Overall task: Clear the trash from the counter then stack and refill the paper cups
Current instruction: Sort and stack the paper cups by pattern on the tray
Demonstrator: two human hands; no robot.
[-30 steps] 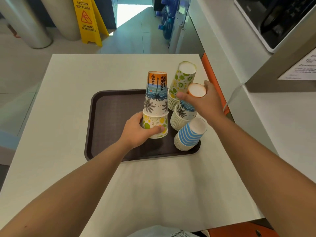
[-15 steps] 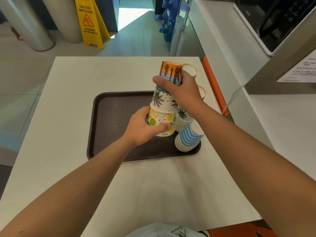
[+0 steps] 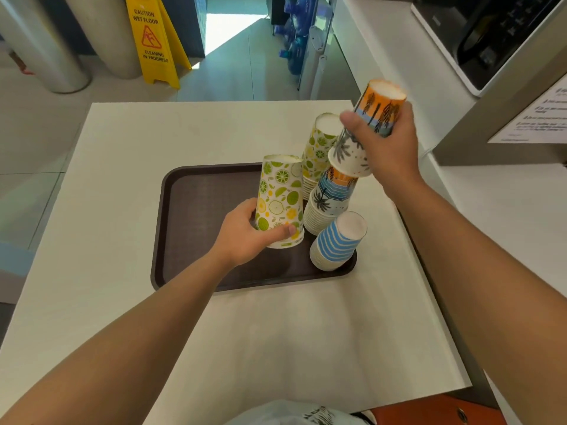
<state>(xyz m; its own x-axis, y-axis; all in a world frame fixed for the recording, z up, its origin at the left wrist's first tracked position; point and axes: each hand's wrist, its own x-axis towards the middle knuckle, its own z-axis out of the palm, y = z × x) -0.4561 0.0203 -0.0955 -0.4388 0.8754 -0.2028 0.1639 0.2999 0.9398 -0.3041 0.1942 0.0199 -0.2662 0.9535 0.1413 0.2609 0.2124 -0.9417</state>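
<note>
A dark brown tray (image 3: 199, 210) lies on the white counter. My left hand (image 3: 245, 237) grips an upside-down lime-print cup (image 3: 279, 197) that stands on the tray. My right hand (image 3: 386, 145) holds a palm-tree cup (image 3: 368, 127) in the air, tilted, just above the palm-tree stack (image 3: 328, 207). Behind stands a taller lime-print stack (image 3: 319, 148). A blue-striped stack (image 3: 337, 243) sits at the tray's near right corner. All cups are upside down.
The white counter (image 3: 122, 179) extends around the tray. A yellow wet-floor sign (image 3: 153, 41) stands on the floor beyond. At the right a higher counter holds a machine (image 3: 491, 35) and a paper notice (image 3: 540, 118). Blue water bottles (image 3: 294, 35) sit at the back.
My right hand lifted the palm-tree cup off the lime-print cup and carried it up and right, over the palm-tree stack. My left hand kept hold of the lime-print cup.
</note>
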